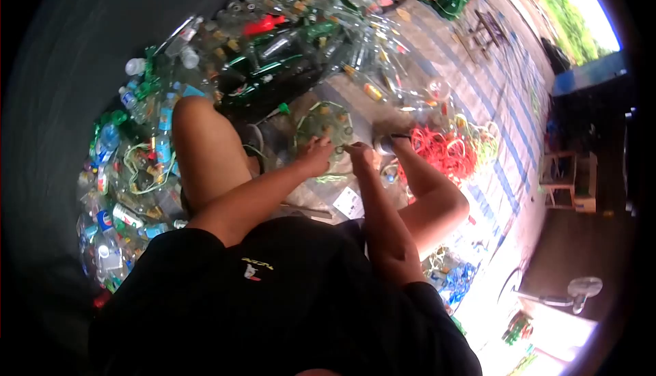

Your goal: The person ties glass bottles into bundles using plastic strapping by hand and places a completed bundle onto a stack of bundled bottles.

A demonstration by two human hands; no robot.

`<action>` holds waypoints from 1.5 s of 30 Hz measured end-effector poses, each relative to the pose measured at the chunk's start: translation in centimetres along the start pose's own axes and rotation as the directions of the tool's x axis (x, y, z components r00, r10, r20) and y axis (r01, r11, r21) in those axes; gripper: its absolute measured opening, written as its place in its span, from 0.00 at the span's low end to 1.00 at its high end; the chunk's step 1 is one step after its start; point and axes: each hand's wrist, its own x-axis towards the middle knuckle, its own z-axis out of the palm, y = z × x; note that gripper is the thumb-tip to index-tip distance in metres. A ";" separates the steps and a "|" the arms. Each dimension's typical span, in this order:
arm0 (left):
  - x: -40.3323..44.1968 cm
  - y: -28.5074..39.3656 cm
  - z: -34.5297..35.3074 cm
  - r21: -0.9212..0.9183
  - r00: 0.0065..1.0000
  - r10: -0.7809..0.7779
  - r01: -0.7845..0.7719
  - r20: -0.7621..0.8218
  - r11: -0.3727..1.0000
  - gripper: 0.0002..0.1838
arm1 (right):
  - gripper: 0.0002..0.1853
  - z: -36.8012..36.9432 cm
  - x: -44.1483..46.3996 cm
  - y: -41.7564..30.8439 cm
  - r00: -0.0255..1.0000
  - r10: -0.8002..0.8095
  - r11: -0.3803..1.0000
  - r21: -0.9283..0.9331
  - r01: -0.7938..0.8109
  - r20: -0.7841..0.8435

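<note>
Between my knees is a roundish bundle of clear plastic bottles (326, 122) with a thin green cord or edging around it. My left hand (316, 155) lies on its lower side with the fingers bent against it. Close by on the right, my right hand (363, 157) is closed in a pinch at the bundle's lower right edge. A small, thin greenish piece seems to be at its fingertips, too small to name. Below the bundle hangs a bit of pale green cord (331, 178). A white printed sheet (348, 202) lies just beneath my hands.
Heaped plastic bottles (301, 0) spread ahead and to the left, with dark green bottles (270, 68) among them. Red plastic strips (444, 154) lie by my right foot. Blue pieces (459, 280), a wooden chair (560, 179) and a striped ground sheet (502, 103) are at right.
</note>
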 end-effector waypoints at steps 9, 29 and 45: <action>2.1 -3.3 0.4 0.102 0.993 0.119 -0.118 -0.007 0.988 0.28 | 0.14 0.7 -2.3 0.9 0.999 0.023 0.999 -0.024 -0.024 -0.043; 1.7 -1.3 -1.4 0.543 0.956 0.216 -0.292 0.200 0.787 0.18 | 0.12 6.0 -4.0 2.5 0.885 -0.465 0.790 -0.444 0.423 0.015; 2.8 1.3 -2.7 0.461 0.975 -0.008 -0.097 0.220 0.882 0.19 | 0.10 4.7 0.9 6.1 0.828 -0.399 0.524 -0.642 0.559 0.394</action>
